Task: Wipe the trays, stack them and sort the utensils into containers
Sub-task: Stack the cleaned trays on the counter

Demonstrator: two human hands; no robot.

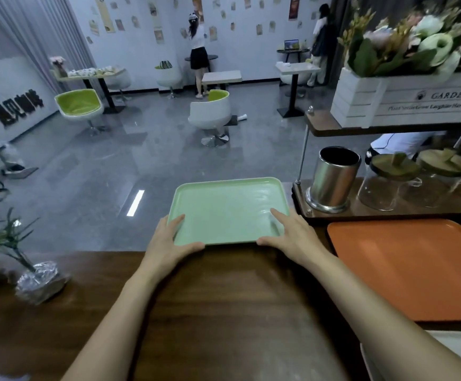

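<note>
A light green tray is held out past the far edge of the wooden counter, over the floor. My left hand grips its near left corner, thumb under the near rim and fingers along the left side. My right hand grips the near right corner, index finger lying on the tray's surface. An orange tray lies flat on the counter to the right. A steel utensil cylinder stands on a low shelf behind it; it looks empty from here.
Two glass jars with wooden lids stand right of the cylinder. A white flower crate sits on the upper shelf. A foil-wrapped plant is at the counter's left. A white tray edge shows at lower right. Chairs, tables and people are beyond.
</note>
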